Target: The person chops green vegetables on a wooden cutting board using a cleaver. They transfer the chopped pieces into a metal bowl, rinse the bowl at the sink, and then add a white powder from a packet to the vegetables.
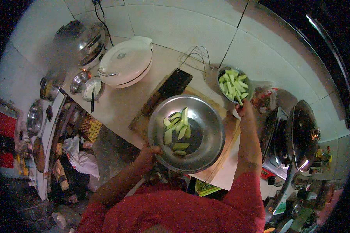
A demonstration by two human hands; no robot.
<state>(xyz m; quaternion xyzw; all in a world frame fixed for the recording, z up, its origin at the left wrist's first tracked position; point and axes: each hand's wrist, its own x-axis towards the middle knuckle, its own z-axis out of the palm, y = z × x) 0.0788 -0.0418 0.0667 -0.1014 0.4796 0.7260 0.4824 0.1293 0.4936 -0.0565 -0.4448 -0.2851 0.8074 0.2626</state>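
Observation:
My left hand [149,156] grips the left near rim of a wide stainless-steel bowl [213,145], thumb over the edge. Several pale green cut vegetable pieces [180,125], with darker green skin, lie in it. Off to the right, my right hand [244,109] holds the near rim of a smaller metal bowl [250,92] heaped with similar vegetable strips [233,83]. The fingers beneath that rim are hidden. Below and behind the wide bowl is a wooden cutting board [137,123], partly covered. A cleaver [176,81] with a dark blade rests across it.
A white lidded electric cooker [128,62] stands at the back left. Nearer are a small bowl of white contents [91,86] with a dark-handled utensil and a steel bowl [80,82]. Steam rises by a metal pot [90,43]. A wire rack [197,56] and a wok [304,137] stand farther right.

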